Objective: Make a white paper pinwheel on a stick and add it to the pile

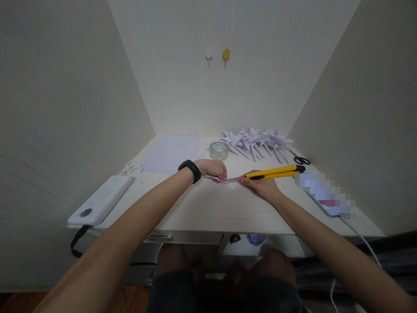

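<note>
My left hand (213,168), with a black watch on its wrist, is closed on a small folded piece of white paper (217,178) above the desk. In my right hand (262,186) is a yellow utility knife (273,172), its blade out and pointing left. The blade tip is at the right end of the paper; whether it touches I cannot tell. Just behind my left hand stands a roll of clear tape (219,150). Farther back on the right lies a pile of folded white paper pinwheels (256,141).
Flat white sheets (172,152) lie at the back left of the desk (202,208), near small paper scraps (132,167). A white power bank (100,200) sits at the left edge. To the right are black scissors (302,160) and a phone (322,195) with a cable.
</note>
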Demonstrator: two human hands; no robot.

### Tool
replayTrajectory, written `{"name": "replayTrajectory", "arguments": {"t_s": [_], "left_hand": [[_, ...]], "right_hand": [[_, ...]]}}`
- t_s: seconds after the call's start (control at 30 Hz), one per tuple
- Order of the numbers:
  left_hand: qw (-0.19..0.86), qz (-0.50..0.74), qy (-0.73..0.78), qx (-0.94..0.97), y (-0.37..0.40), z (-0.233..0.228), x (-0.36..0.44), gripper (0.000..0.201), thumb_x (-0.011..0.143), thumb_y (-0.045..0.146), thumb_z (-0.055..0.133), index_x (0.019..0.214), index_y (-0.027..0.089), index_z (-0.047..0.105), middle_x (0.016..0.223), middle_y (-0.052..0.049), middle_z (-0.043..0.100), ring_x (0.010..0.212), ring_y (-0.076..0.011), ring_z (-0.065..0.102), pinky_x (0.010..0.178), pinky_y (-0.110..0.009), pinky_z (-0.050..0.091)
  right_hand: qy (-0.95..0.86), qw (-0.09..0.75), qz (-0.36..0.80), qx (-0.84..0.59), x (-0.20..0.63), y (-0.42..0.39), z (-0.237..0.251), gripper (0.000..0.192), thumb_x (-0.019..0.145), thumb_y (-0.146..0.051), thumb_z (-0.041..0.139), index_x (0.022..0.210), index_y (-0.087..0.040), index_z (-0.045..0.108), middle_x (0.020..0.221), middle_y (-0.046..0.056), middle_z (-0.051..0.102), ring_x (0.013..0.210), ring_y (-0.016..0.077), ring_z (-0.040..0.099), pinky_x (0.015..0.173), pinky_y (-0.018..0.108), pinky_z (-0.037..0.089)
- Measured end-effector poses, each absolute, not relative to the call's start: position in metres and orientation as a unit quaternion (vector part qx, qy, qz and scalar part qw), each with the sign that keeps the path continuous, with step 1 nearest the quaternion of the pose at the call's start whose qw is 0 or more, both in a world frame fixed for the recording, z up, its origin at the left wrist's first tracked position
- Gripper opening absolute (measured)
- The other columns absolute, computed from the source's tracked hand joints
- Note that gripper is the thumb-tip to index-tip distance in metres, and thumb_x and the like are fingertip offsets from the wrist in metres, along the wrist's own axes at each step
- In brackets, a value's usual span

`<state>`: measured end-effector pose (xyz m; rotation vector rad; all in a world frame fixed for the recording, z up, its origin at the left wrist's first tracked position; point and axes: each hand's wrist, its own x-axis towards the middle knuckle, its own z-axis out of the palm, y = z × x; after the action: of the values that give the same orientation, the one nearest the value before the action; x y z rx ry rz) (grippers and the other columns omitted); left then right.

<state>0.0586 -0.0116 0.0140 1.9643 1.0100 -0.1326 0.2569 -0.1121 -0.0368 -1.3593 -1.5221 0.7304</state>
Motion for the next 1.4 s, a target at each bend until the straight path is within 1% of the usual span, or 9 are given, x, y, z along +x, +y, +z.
{"name": "replayTrajectory", "arguments": {"t_s": [0.13,0.37,0.6,0.7,0.8,0.97,1.07,1.23,1.4], "left_hand": [[0.457,-0.05,0.406,0.789,-0.011,0.013,0.058,0.012,0.056,0.013,0.059,0.067,0.013,0.063,0.058,0.001,0.058,0.058,-0.0115,0.05,0.059,-0.025,0.04],[0.467,-0.049,0.403,0.786,-0.008,0.01,0.058,0.011,0.055,0.015,0.06,0.065,0.014,0.064,0.058,0.0,0.059,0.058,-0.0116,0.05,0.061,-0.025,0.042],[0.482,-0.026,0.411,0.773,-0.007,0.008,0.058,0.007,0.055,0.013,0.064,0.062,0.013,0.065,0.056,0.0,0.059,0.056,-0.0118,0.05,0.057,-0.025,0.04],[0.484,-0.024,0.413,0.771,-0.009,0.009,0.057,0.005,0.057,0.012,0.064,0.061,0.013,0.065,0.055,0.0,0.059,0.055,-0.0113,0.05,0.056,-0.024,0.039],[0.485,-0.011,0.397,0.779,-0.012,0.012,0.054,0.004,0.061,0.015,0.064,0.064,0.013,0.065,0.057,0.0,0.06,0.056,-0.0112,0.051,0.057,-0.023,0.041],[0.432,0.01,0.347,0.832,-0.019,0.02,0.044,0.015,0.072,0.024,0.061,0.076,0.012,0.07,0.065,-0.003,0.063,0.062,-0.0118,0.056,0.058,-0.022,0.042],[0.414,0.022,0.333,0.847,-0.022,0.022,0.041,0.02,0.079,0.026,0.056,0.081,0.011,0.07,0.07,-0.004,0.065,0.065,-0.0129,0.058,0.059,-0.022,0.043],[0.363,0.036,0.319,0.875,-0.023,0.01,0.04,0.02,0.084,0.021,0.05,0.084,0.011,0.067,0.068,-0.003,0.063,0.061,-0.011,0.056,0.059,-0.021,0.04],[0.311,0.081,0.295,0.9,-0.027,-0.002,0.041,0.019,0.084,0.017,0.05,0.084,0.012,0.069,0.071,-0.002,0.065,0.065,-0.0114,0.056,0.062,-0.021,0.039]], "right_hand": [[-0.617,0.465,0.294,-0.562,0.257,-0.112,-0.036,0.036,0.065,-0.053,0.078,0.076,-0.02,0.073,0.077,0.006,0.074,0.075,0.024,0.066,0.074,0.037,0.053],[-0.624,0.472,0.295,-0.548,0.258,-0.111,-0.04,0.035,0.066,-0.053,0.078,0.076,-0.02,0.073,0.076,0.005,0.074,0.074,0.0232,0.067,0.072,0.036,0.054],[-0.626,0.476,0.295,-0.543,0.26,-0.109,-0.044,0.033,0.067,-0.051,0.078,0.077,-0.02,0.074,0.077,0.005,0.075,0.075,0.0227,0.068,0.072,0.035,0.055],[-0.633,0.477,0.292,-0.536,0.26,-0.109,-0.044,0.033,0.067,-0.051,0.078,0.078,-0.02,0.074,0.078,0.005,0.075,0.075,0.023,0.068,0.072,0.035,0.055],[-0.626,0.5,0.268,-0.535,0.258,-0.113,-0.039,0.033,0.067,-0.051,0.078,0.077,-0.02,0.074,0.078,0.005,0.076,0.075,0.0235,0.07,0.072,0.036,0.057],[-0.641,0.503,0.21,-0.54,0.248,-0.128,-0.02,0.028,0.072,-0.048,0.076,0.076,-0.021,0.076,0.082,0.008,0.078,0.077,0.025,0.073,0.074,0.037,0.06],[-0.646,0.507,0.192,-0.537,0.245,-0.132,-0.017,0.025,0.073,-0.046,0.075,0.076,-0.022,0.077,0.084,0.007,0.078,0.079,0.0251,0.074,0.077,0.036,0.061],[-0.671,0.48,0.158,-0.543,0.247,-0.128,-0.025,0.019,0.076,-0.044,0.073,0.077,-0.025,0.077,0.084,0.003,0.079,0.079,0.0241,0.075,0.08,0.038,0.062],[-0.681,0.476,0.105,-0.547,0.243,-0.131,-0.03,0.018,0.079,-0.043,0.069,0.076,-0.026,0.076,0.082,0.002,0.078,0.078,0.0236,0.075,0.079,0.038,0.062]]}}
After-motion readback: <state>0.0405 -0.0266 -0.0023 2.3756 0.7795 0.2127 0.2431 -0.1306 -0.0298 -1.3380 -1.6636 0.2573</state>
